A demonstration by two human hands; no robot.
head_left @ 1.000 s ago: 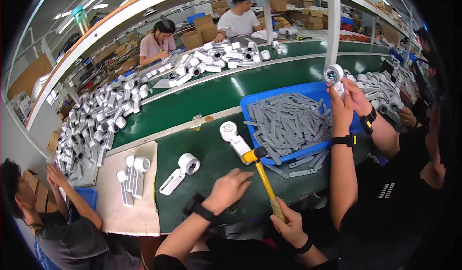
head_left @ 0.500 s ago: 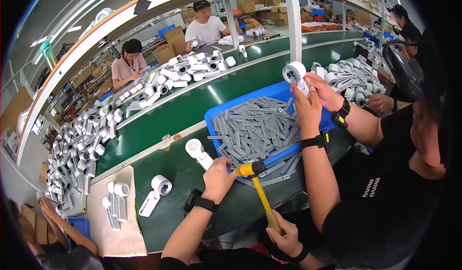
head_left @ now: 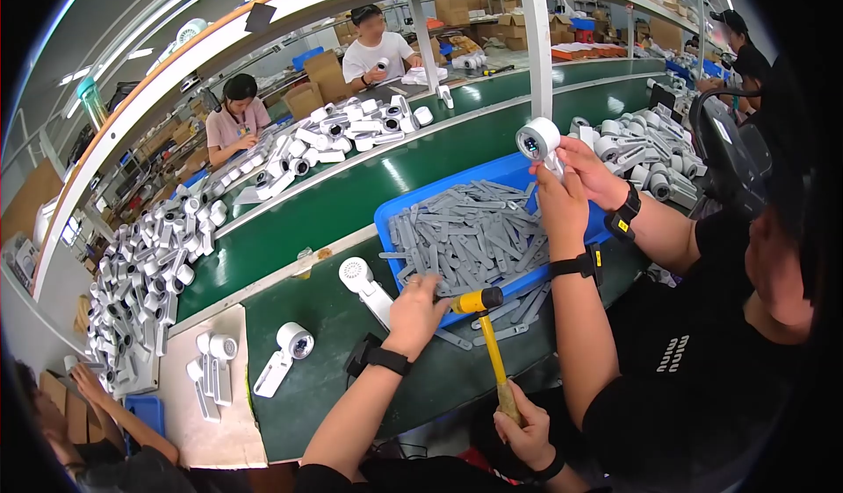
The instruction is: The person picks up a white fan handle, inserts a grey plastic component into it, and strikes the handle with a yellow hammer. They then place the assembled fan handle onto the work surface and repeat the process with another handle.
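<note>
My left hand (head_left: pixel 418 314) grips the handle of a white hand-held fan (head_left: pixel 360 279) that lies flat on the green bench, round head pointing up-left. My right hand (head_left: pixel 525 416) holds the wooden handle of a small hammer (head_left: pixel 488 335). Its yellow head rests by the front edge of a blue tray (head_left: pixel 413 215) full of grey plastic strips (head_left: pixel 474 240). Next to me on the right, a person in a black shirt holds another white fan (head_left: pixel 537 138) up in both hands over the tray.
A second white fan (head_left: pixel 283 352) lies on the bench to the left, and two more lie on a beige board (head_left: pixel 211 405). Heaps of white fans cover the far side of the green conveyor belt (head_left: pixel 351 194). Two people work across it; another sits at lower left.
My left hand has reached forward from the bench edge and closed on the white fan's handle. The hammer stays in my right hand. The neighbour still holds a fan up.
</note>
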